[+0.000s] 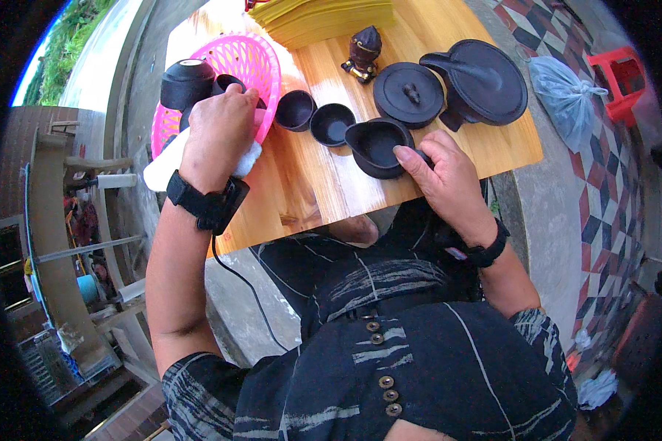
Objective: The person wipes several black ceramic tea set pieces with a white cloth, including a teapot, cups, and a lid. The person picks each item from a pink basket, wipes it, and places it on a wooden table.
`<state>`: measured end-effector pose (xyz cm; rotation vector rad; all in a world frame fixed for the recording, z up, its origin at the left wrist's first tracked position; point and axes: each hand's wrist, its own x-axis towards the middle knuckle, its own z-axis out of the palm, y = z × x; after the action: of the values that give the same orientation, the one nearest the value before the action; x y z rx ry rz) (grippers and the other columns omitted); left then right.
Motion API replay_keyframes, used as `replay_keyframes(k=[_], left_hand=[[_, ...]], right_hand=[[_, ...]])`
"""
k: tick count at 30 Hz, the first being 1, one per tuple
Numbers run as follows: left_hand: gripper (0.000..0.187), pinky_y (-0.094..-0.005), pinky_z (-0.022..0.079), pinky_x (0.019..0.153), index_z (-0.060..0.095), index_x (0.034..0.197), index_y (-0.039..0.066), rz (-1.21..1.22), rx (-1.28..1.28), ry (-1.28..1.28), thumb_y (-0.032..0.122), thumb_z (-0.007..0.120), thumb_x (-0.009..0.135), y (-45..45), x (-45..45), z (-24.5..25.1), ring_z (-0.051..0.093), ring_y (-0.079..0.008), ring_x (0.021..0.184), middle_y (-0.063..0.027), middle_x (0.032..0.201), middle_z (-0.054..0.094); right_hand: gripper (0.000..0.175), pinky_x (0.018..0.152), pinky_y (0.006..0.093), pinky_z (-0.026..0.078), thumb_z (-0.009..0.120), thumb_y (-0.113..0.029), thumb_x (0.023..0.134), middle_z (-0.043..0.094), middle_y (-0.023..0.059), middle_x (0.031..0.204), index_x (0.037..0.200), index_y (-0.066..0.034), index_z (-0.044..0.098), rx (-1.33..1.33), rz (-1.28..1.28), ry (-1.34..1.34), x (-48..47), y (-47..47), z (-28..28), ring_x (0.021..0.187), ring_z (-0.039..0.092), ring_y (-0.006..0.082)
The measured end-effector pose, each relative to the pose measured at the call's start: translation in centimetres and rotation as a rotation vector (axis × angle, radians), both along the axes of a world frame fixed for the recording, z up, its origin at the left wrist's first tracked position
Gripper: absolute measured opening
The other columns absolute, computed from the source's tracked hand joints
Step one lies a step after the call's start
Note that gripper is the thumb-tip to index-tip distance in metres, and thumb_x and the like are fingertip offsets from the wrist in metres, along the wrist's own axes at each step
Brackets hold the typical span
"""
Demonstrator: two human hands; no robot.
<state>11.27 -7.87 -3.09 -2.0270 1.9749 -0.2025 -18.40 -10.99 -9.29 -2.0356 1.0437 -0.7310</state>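
Observation:
My right hand grips the handle of a black pouring pitcher at the table's near edge. Over the near rim of a pink plastic basket, my left hand has its fingers at a small black cup; whether they hold it is hidden. A white cloth lies under that hand. More black ware is in the basket, including an upturned black vessel. Two small black cups, one beside the basket and another near the pitcher, stand upright on the wooden table.
Behind the pitcher are a round black lidded vessel and a large black spouted piece. A small dark figurine stands near a yellow stack. Right of the table are a tied plastic bag and a red stool.

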Motion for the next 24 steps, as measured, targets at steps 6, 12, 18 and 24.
replay_keyframes(k=[6,12,18,24], left_hand=[[0.015,-0.0401,0.052,0.062,0.060,0.093,0.007,-0.059,-0.093,0.025,0.015,0.057,0.082,-0.3,0.5,-0.7,0.066,-0.0284,0.077,-0.0114,0.084,0.063],[0.017,-0.0417,0.052,0.067,0.055,0.096,0.006,0.026,-0.119,0.107,0.013,0.058,0.080,-0.2,0.0,0.3,0.064,-0.0321,0.080,-0.0143,0.089,0.062],[0.038,-0.0404,0.051,0.074,0.055,0.109,0.007,0.147,-0.428,0.211,0.019,0.067,0.075,2.1,-0.6,2.3,0.063,-0.0332,0.092,-0.0152,0.106,0.062],[0.052,-0.0329,0.047,0.086,0.054,0.117,0.005,0.274,-0.680,1.130,0.012,0.069,0.067,7.2,-5.3,4.8,0.060,-0.0210,0.097,-0.0106,0.113,0.059]], right_hand=[[0.043,0.063,0.0418,0.044,0.058,-0.041,0.087,0.054,0.0163,0.078,0.076,0.0000,0.060,-0.022,0.001,0.021,-0.3,0.0,0.1,0.072,0.055,0.0346],[0.035,0.058,0.0347,0.044,0.068,-0.034,0.081,0.054,0.0126,0.078,0.078,-0.0004,0.059,0.118,-0.027,-0.010,-1.0,0.3,0.1,0.066,0.054,0.0252],[0.027,0.063,0.0244,0.044,0.068,-0.022,0.082,0.055,0.0037,0.082,0.096,-0.0016,0.058,0.130,-0.195,-0.241,-1.3,1.1,0.7,0.070,0.052,0.0113],[0.016,0.069,0.0178,0.042,0.060,-0.015,0.090,0.057,-0.0019,0.089,0.102,-0.0047,0.056,0.576,0.047,-0.633,-1.1,2.5,5.6,0.079,0.051,0.0038]])
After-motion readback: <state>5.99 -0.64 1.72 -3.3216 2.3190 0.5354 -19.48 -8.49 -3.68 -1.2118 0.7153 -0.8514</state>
